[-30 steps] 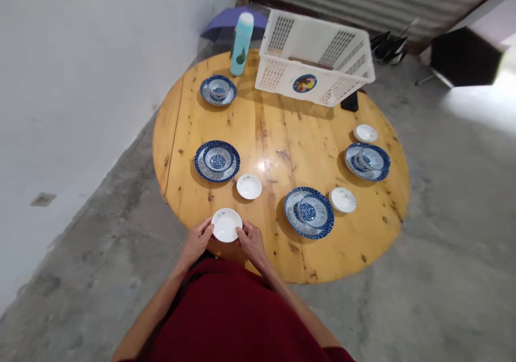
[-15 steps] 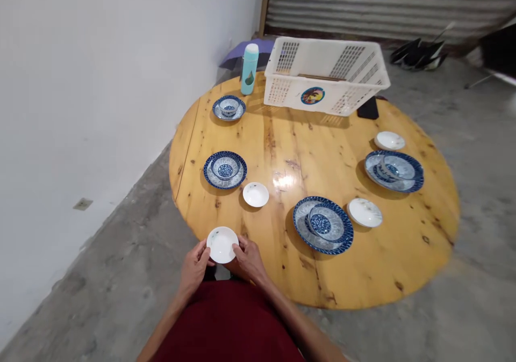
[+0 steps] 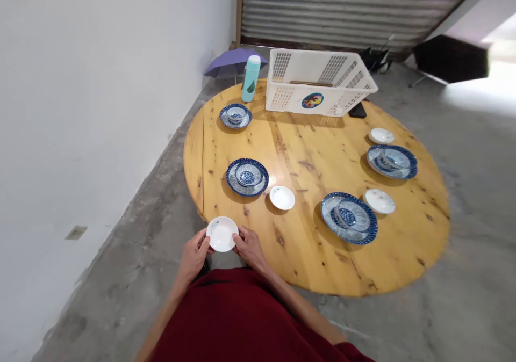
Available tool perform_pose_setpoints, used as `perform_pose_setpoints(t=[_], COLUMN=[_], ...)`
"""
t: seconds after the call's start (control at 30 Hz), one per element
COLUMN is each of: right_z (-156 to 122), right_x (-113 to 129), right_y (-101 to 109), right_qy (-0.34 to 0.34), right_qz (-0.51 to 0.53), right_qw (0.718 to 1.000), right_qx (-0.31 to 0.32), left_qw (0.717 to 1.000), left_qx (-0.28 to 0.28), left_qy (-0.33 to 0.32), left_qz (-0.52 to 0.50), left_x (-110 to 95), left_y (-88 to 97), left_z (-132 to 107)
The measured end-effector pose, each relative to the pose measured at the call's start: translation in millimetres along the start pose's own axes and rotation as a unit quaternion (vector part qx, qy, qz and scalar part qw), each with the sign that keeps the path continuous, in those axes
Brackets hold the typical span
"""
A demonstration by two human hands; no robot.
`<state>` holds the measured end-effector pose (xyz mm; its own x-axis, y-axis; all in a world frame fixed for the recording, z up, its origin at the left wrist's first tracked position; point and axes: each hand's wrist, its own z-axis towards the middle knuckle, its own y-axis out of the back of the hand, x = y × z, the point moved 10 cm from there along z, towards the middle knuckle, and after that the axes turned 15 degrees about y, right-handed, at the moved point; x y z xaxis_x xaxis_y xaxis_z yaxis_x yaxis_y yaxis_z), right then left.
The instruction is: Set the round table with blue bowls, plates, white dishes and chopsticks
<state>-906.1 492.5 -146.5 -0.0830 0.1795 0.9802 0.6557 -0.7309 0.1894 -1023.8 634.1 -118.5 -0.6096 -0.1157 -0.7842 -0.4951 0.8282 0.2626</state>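
A small white dish (image 3: pixel 222 234) is held level in front of me, just off the table's near left edge. My left hand (image 3: pixel 195 254) is closed on its left rim, thumb on top. On the opposite rim my right hand (image 3: pixel 249 248) pinches it the same way. Closest to the hands on the table lies another small white dish (image 3: pixel 282 197). Beside that one stands a blue-patterned plate (image 3: pixel 231 186) carrying a matching bowl (image 3: pixel 248 174).
The round wooden table (image 3: pixel 298 152) also bears a blue plate with a bowl (image 3: pixel 349 218) at right, another at far right (image 3: pixel 392 161), and a smaller set (image 3: pixel 236 116). Behind are a turquoise bottle (image 3: pixel 250 80), a white plastic basket (image 3: pixel 278 96) and a black phone (image 3: pixel 357 110). A white wall (image 3: pixel 100 82) stands left.
My view has turned and shifted left, so the table and its dishes appear farther right. Both hands still hold the small white dish, now past the table's left edge.
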Motion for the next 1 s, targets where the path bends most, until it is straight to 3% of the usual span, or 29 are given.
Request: perform_pose_setpoints(t=[0.13,0.27,0.37,0.5,0.6,0.8,1.0], right_z=[17.5,24.6,26.3,37.7,59.2,113.1,151.0], right_x=[15.5,24.1,23.6,22.7,26.2,41.2,38.0], right_y=[-59.9,-86.3,-83.6,-64.5,-56.4,-50.7,-33.1], right_qy=[0.003,0.006,-0.007,-0.020,-0.018,0.022,0.025], right_qz=[0.018,0.014,0.007,-0.001,0.003,-0.026,-0.029], right_qw=[1.000,0.999,0.997,0.992,0.991,0.991,0.988], right_qx=[-0.006,-0.043,-0.075,-0.123,-0.133,-0.127,-0.147], left_qw=[1.000,0.999,0.998,0.994,0.994,0.993,0.995], left_qx=[-0.011,0.022,0.065,0.106,0.104,0.114,0.096], left_qy=[-0.009,-0.010,-0.014,-0.028,-0.036,0.008,-0.007], left_qz=[0.012,0.021,0.021,0.011,0.018,0.041,0.018], left_x=[2.5,0.4,-6.4,-23.0,-38.7,-63.0,-99.7], left_y=[63.5,92.4,87.7,69.4,66.1,71.9,65.1], left_z=[12.9,30.0,46.6,70.0,87.6,118.9,146.2])
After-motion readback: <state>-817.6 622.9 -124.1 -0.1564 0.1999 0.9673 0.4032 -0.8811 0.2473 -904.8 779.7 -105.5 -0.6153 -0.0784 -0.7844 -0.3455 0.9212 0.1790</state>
